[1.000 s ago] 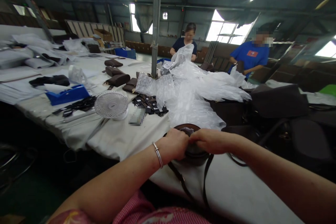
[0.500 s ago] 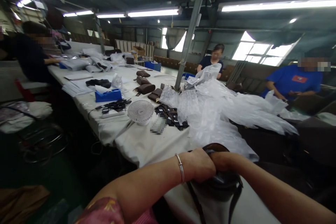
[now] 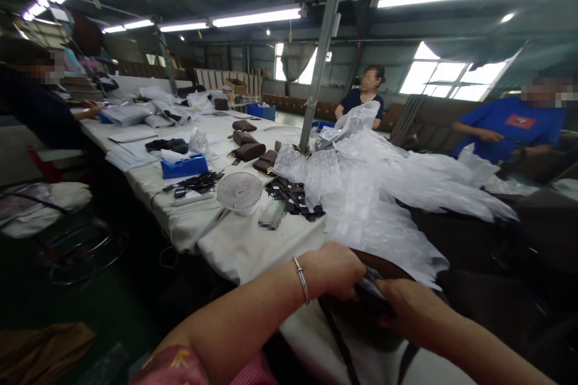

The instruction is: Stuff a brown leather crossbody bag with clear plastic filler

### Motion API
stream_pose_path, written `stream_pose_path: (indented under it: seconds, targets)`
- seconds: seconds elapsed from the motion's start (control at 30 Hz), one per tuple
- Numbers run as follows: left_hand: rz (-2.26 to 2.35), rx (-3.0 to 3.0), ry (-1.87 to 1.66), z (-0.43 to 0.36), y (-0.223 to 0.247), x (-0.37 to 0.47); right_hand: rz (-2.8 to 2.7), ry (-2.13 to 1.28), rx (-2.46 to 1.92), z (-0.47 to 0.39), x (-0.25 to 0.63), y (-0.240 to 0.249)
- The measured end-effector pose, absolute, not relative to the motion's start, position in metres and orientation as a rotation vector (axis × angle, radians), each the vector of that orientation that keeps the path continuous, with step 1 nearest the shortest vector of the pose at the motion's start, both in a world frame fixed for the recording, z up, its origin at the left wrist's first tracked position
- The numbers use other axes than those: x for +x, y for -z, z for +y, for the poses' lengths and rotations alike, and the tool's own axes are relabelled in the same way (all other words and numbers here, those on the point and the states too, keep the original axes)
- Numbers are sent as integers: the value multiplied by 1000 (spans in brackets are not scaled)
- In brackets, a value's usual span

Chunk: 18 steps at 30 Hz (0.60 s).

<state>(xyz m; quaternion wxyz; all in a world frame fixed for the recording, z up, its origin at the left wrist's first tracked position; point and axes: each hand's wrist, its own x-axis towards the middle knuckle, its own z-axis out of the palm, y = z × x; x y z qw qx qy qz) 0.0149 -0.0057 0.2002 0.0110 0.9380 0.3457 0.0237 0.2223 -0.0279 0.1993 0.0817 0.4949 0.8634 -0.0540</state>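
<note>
A dark brown bag (image 3: 368, 320) with a thin strap (image 3: 336, 340) stands at the near edge of the table. My left hand (image 3: 338, 269), with a silver bangle at the wrist, is closed on the left side of its top. My right hand (image 3: 401, 307) grips the right side of the top, fingers curled and partly hidden. Shiny grey-black material (image 3: 374, 286), too blurred to name, stretches between both hands at the bag's mouth. Just beyond lies a large heap of clear bubble wrap (image 3: 370, 210).
On the white-covered table (image 3: 239, 246) are a small white fan (image 3: 239, 190), a blue tape dispenser (image 3: 184, 165), dark straps (image 3: 293, 197) and several brown pouches (image 3: 248, 151). A metal post (image 3: 318, 60) rises behind them. One person (image 3: 510, 126) wears blue at right; others stand farther off.
My hands have moved slightly apart, the right one down and to the right. The grey-black material between them now shows more, and the bag's top looks wider.
</note>
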Motion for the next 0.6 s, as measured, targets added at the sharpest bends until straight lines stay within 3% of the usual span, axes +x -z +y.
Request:
stream_pose_path:
  seconds: [0.3, 0.43, 0.53, 0.6]
  targets:
    - [1101, 2857, -123, -6, -205, 25, 2812, 184, 1382, -31, 238, -186]
    - [750, 2719, -432, -1, -206, 4, 3248, -103, 1382, -34, 268, -169]
    - [736, 2398, -744, 14, -195, -20, 3387, -288, 1698, -43, 293, -145]
    - [1073, 2182, -896, 35, -181, -39, 3335, -189, 2061, -52, 313, -115]
